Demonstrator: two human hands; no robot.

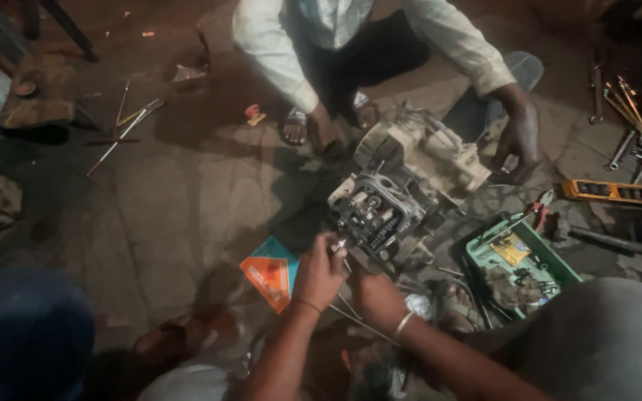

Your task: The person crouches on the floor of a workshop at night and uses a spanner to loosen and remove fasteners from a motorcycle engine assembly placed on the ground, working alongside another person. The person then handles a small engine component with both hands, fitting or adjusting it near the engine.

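Note:
A small engine [388,200] lies on the ground with its cylinder head and valve springs facing me. My left hand [319,273] is at the head's near edge, fingers pinched on a small metal part [337,246]. My right hand [377,297], with a silver bangle at the wrist, sits just below the engine. Its fingers curl under, and what they hold is hidden. Thin metal rods [358,319] run beneath both hands. A person in a white shirt squats opposite, with one hand [322,130] and the other hand [520,141] on the engine's far side.
A green tray [562,266] of small parts sits at the right, with red-handled pliers [538,210] at its top. An orange and teal packet [269,275] lies left of my hands. A yellow socket rail [611,191] and wrenches [626,108] are at the far right. Long rods [124,130] lie at the left.

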